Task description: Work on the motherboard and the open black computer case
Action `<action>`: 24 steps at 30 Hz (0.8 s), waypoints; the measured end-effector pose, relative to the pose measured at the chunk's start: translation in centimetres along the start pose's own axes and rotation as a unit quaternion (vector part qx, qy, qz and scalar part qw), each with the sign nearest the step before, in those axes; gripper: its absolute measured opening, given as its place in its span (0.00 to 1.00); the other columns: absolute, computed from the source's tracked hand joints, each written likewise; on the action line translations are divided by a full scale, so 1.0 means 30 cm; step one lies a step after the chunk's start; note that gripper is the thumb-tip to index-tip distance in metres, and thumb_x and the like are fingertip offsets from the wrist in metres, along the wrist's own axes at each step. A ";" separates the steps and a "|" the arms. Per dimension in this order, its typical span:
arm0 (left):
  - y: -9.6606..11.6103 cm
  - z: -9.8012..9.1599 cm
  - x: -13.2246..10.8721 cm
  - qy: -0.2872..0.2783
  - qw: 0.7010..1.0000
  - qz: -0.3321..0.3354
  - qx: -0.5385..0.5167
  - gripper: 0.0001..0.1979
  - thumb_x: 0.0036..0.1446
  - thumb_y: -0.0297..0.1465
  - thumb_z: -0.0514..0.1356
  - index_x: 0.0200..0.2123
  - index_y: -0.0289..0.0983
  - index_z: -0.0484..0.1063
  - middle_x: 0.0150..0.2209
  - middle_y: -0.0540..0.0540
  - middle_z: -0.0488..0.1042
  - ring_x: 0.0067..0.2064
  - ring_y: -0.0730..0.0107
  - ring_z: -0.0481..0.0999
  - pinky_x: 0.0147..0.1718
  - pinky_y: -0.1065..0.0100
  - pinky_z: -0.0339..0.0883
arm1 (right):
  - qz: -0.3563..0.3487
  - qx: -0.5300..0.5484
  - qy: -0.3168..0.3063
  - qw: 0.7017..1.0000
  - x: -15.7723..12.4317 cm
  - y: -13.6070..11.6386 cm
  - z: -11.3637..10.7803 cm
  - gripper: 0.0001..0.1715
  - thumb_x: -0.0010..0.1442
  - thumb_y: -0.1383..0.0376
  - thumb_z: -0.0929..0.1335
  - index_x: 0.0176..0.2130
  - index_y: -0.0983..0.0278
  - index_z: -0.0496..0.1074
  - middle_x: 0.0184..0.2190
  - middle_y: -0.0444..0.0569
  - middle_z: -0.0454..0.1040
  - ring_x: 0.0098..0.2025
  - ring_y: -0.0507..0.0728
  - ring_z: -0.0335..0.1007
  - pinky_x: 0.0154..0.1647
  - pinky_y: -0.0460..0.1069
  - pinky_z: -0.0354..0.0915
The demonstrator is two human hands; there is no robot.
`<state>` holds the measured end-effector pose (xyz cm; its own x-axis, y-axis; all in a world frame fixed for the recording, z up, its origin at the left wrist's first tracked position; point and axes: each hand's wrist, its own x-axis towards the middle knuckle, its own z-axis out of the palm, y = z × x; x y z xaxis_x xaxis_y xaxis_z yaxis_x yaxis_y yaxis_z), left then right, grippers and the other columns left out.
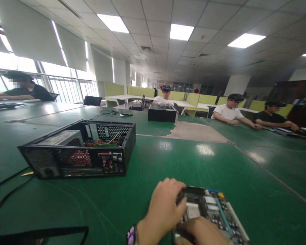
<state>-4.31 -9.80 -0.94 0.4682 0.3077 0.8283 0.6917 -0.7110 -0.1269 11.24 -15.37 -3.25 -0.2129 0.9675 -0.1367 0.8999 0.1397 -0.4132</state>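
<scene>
A computer motherboard [220,217] with slots, connectors and white parts lies on the green table at the lower right. My left hand [165,207], with a watch at the wrist, grips its left side, fingers curled over the far-left corner and thumb on top. Low in the frame, my right hand [204,233] is over the near-left part of the board. Its fingers are bent and closed together, partly cut off by the lower edge, and what lies between them is hidden.
An open black computer case [79,153] with a power supply [63,141] stands on the green table [153,163] to the left. Black cables [12,197] lie beside it. Across the table, one person sits behind another case [162,114]; other people sit left and right.
</scene>
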 end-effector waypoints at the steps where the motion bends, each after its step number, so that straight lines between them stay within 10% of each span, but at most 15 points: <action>1: -0.056 0.006 -0.001 -0.160 0.981 -0.084 -0.065 0.12 0.53 0.34 0.60 0.42 0.42 0.72 0.36 0.47 0.75 0.36 0.65 0.72 0.33 0.67 0.67 | -0.022 0.014 0.017 1.000 -0.003 -0.041 -0.015 0.16 0.53 0.54 0.65 0.39 0.54 0.78 0.36 0.49 0.79 0.39 0.61 0.74 0.40 0.51 0.66; 3: -0.137 0.008 -0.015 -0.378 0.898 -0.184 -0.130 0.17 0.50 0.35 0.60 0.46 0.42 0.71 0.41 0.45 0.74 0.42 0.59 0.72 0.40 0.62 0.66 | -0.041 0.013 0.063 0.997 0.009 -0.075 -0.063 0.18 0.57 0.55 0.64 0.44 0.56 0.76 0.43 0.50 0.76 0.45 0.61 0.71 0.48 0.52 0.63; 5: -0.177 0.005 -0.033 -0.454 0.858 -0.206 -0.125 0.14 0.50 0.33 0.59 0.42 0.43 0.73 0.41 0.45 0.74 0.44 0.57 0.72 0.42 0.61 0.65 | -0.043 -0.006 0.103 0.994 0.046 -0.053 -0.102 0.21 0.59 0.57 0.64 0.50 0.57 0.73 0.49 0.51 0.73 0.51 0.61 0.66 0.53 0.54 0.59; 13: -0.176 0.015 -0.031 -0.453 0.860 -0.215 -0.099 0.07 0.49 0.28 0.56 0.30 0.42 0.74 0.34 0.47 0.77 0.39 0.58 0.75 0.35 0.63 0.66 | -0.035 -0.013 0.111 0.993 0.161 0.127 -0.033 0.18 0.64 0.63 0.59 0.43 0.60 0.75 0.41 0.48 0.76 0.45 0.57 0.69 0.49 0.50 0.59; 24: -0.177 0.036 -0.050 -0.428 0.870 -0.220 -0.112 0.10 0.50 0.30 0.56 0.33 0.46 0.77 0.34 0.49 0.78 0.40 0.58 0.76 0.37 0.62 0.66 | -0.046 -0.036 0.172 0.983 0.114 0.038 -0.050 0.14 0.62 0.62 0.62 0.44 0.60 0.73 0.45 0.50 0.73 0.47 0.59 0.67 0.49 0.52 0.61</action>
<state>-8.10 -5.81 -2.10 0.4897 0.8706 0.0485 0.8280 -0.4817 0.2871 12.11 -11.59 -2.82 -0.1646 0.9626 0.2152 0.9099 0.2324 -0.3437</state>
